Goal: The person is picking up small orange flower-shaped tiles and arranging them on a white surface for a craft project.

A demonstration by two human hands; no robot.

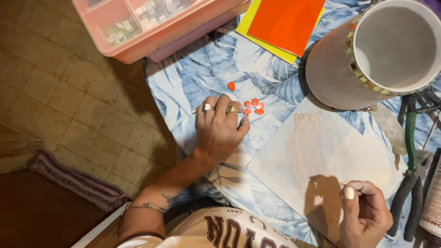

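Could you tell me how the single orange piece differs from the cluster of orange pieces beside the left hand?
The single orange piece lies alone on the leaf-print cloth, above the left hand; the cluster of orange pieces has several pieces laid touching, like petals. The single piece is clear of the hand, while the cluster sits right at the left hand's fingers. Both share the same orange colour and small rounded shape.
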